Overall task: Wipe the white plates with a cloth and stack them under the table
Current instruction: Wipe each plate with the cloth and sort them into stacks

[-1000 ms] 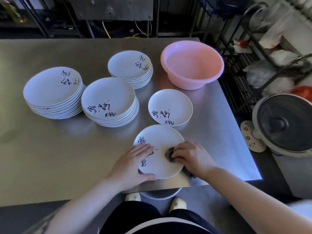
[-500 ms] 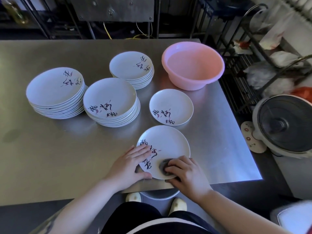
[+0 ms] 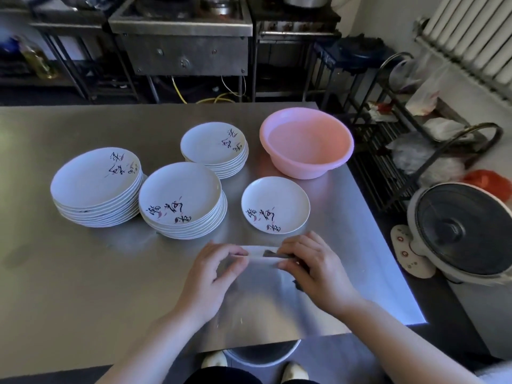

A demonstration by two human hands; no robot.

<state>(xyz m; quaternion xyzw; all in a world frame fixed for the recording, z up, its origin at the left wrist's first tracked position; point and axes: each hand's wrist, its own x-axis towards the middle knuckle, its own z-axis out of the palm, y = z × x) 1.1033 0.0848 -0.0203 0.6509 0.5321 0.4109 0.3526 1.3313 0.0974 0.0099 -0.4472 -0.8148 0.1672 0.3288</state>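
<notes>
Held plate (image 3: 259, 249): white, tipped up on edge so only its thin rim shows, raised just above the table near its front edge, between the two hands.
Left hand (image 3: 214, 268): fingers curled around the left end of the held plate, thumb on the near side, gripping it.
Right hand (image 3: 311, 266): fingers closed on the right end of the held plate with the cloth pinched against it.
Cloth (image 3: 273, 254): dark grey, small, pressed to the plate rim under the right fingers; a dark scrap shows below the right palm.
Table (image 3: 83, 286): brushed steel top, bearing all plates and the basin.
Single plate (image 3: 275, 205): white with dark brush lettering and pink marks, lying flat just beyond the hands.
Middle stack (image 3: 181, 198): white plates, same lettering, left of the single plate.
Left stack (image 3: 95, 184): larger white plates, touching or nearly touching the middle stack; contact cannot be told.
Far stack (image 3: 213, 144): smaller white plates, behind the middle stack.
Pink basin (image 3: 306, 142): plastic, upright, right of the far stack, near the table's right edge.
Under-table item (image 3: 261, 354): round pale rim showing below the front edge; kind unclear.
Shoes (image 3: 214, 359): pale toes visible on the floor beside that rim.
Fan heater (image 3: 465, 231): round dark grille, on the floor to the right of the table.
</notes>
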